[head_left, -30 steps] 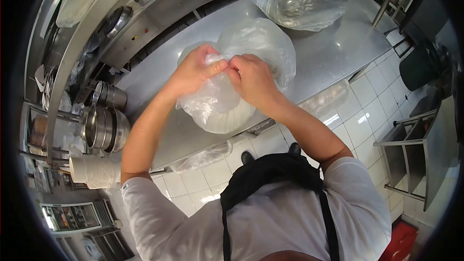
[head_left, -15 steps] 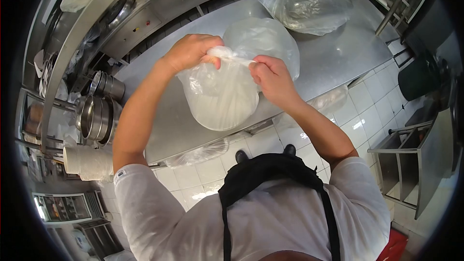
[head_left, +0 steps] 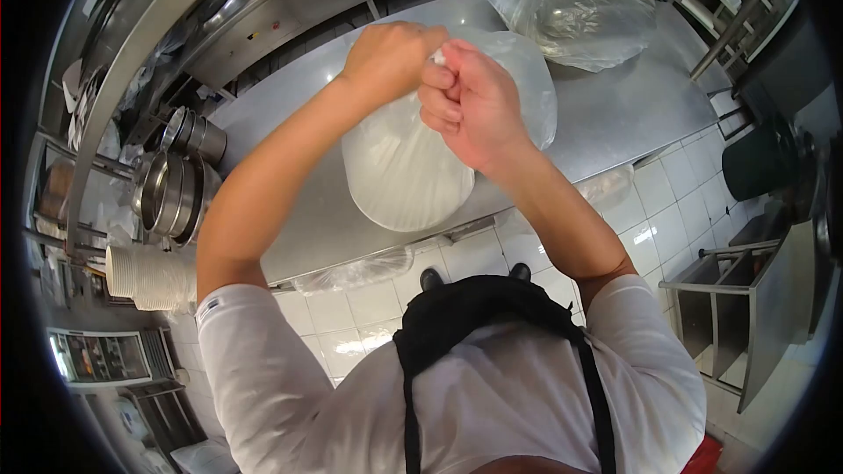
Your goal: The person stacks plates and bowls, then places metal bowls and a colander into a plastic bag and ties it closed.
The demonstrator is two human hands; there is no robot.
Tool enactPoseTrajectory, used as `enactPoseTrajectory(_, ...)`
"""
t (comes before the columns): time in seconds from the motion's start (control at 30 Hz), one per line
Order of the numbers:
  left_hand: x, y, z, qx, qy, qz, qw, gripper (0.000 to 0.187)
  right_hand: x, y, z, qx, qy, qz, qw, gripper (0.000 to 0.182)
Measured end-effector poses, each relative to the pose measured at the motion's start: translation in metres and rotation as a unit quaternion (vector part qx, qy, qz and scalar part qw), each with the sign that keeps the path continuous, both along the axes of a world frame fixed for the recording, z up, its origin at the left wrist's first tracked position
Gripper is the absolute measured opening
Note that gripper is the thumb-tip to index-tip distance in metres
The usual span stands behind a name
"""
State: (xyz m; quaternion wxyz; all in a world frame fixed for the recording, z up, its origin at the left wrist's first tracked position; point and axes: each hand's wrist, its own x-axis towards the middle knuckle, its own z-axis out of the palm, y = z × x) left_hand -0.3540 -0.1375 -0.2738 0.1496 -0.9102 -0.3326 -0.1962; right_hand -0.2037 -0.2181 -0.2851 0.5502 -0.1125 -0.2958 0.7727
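Note:
A clear plastic bag (head_left: 411,177) with pale white contents sits on the steel table (head_left: 307,237), its top gathered and pulled taut upward. My left hand (head_left: 395,57) is closed at the gathered neck, its fingertips mostly hidden behind my right hand. Close against it, my right hand (head_left: 470,101) is a fist, with a small white twist of the bag's plastic showing between thumb and forefinger. Behind the hands, a second clear plastic piece (head_left: 531,92) lies spread on the tabletop.
A large filled plastic bag (head_left: 588,17) stands at the table's far right. Steel pots (head_left: 176,206) and a stack of white containers (head_left: 145,274) are on the left. A dark bin (head_left: 760,158) and a metal rack (head_left: 746,307) stand on the right of the tiled floor.
My hands have come together over the bag's neck: the left moved right, the right moved up and left. The plastic between them is now bunched tighter.

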Motion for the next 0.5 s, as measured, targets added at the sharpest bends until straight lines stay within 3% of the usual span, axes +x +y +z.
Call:
enactPoseTrajectory(0.17,-0.012,0.027,-0.022,0.091,-0.034,-0.015,0.995,0.008,0.003,-0.027,0.005,-0.089,-0.029,-0.043,0.995,0.014)
enactPoseTrajectory(0.3,-0.011,0.036,-0.031,0.104,-0.036,-0.013,0.994,0.008,0.011,-0.045,-0.004,-0.042,-0.085,-0.046,0.994,0.016)
enactPoseTrajectory(0.37,-0.005,0.034,-0.031,0.060,-0.022,0.043,0.997,0.014,0.019,-0.041,-0.009,0.007,-0.124,-0.053,0.991,0.015)
enactPoseTrajectory(0.5,-0.020,0.007,0.000,0.015,-0.017,0.002,1.000,0.042,0.045,-0.020,-0.001,0.085,-0.226,-0.098,0.965,0.020)
